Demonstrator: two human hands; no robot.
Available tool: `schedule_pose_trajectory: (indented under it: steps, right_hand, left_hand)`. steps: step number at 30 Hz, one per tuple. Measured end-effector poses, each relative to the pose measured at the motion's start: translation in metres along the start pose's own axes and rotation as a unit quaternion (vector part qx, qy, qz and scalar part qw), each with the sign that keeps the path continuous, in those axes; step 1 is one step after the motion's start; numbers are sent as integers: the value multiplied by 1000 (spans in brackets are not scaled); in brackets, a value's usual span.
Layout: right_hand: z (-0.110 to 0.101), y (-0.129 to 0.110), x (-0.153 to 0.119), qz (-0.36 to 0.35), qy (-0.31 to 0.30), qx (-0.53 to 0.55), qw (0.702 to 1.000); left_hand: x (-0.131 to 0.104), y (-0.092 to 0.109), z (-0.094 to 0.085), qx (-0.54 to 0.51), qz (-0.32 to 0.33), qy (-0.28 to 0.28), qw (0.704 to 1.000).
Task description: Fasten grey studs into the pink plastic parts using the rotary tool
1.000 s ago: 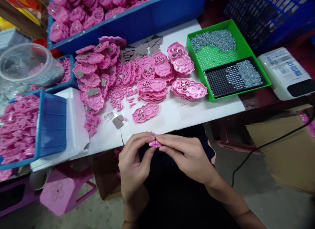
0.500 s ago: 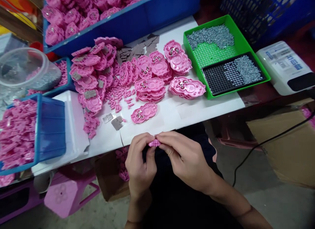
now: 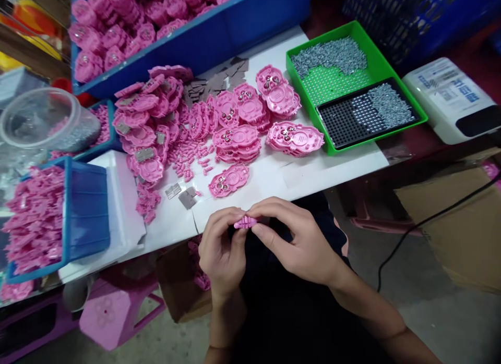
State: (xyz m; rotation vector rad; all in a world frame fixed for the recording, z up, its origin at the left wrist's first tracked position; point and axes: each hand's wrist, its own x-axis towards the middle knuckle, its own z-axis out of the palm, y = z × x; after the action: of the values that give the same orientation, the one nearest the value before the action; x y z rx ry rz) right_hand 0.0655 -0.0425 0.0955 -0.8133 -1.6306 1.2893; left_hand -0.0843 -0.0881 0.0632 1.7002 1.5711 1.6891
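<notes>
A small pink plastic piece (image 3: 245,222) is pinched between both hands, just off the table's front edge. My left hand (image 3: 223,246) grips its left end with thumb and fingers. On its right end, the thumb and fingertips of my right hand (image 3: 295,241) are closed. Nearest to the hands on the table lies one pink shell (image 3: 229,180) with small metal parts in it. Left of that shell are thin grey metal plates (image 3: 188,197) and loose small pink pegs (image 3: 183,158). Stacked pink shells (image 3: 237,142) stand farther back.
A green tray (image 3: 391,74) with small screws and a black inner tray sits at the right, beside a white box (image 3: 450,100). Blue bins (image 3: 88,210) of pink parts stand left and behind. A pink stool (image 3: 105,312) and cardboard box (image 3: 178,286) are below.
The view has shifted slightly. My right hand's fingers have spread a little farther from its thumb around the pink piece, which both hands still hold.
</notes>
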Motion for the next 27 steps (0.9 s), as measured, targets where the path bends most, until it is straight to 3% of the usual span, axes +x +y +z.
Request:
schedule_pose_trajectory:
  steps: [6,11,15,19,23,27]
  right_hand:
    - [22,22,-2,-60,74,86,992]
    - [24,32,-2,-102,109,24,989]
    - [18,37,-3,-129,77,-74,986]
    - [11,41,-2,-150,36,-135,979]
    - [6,40,-1,-143,-5,-130,981]
    - [5,34,-2,-94,-30,-97,990]
  left_hand:
    - [0,8,13,-29,-60,58,996]
    - [-2,4,12,-98,-84,6,992]
    - [-1,4,6,-59,-83,5,995]
    - [3,4,-1,-31,-37,-8,999]
    - [7,5,-8,-1,9,-24,1000]
    - [9,9,-16,35,10,-37,999]
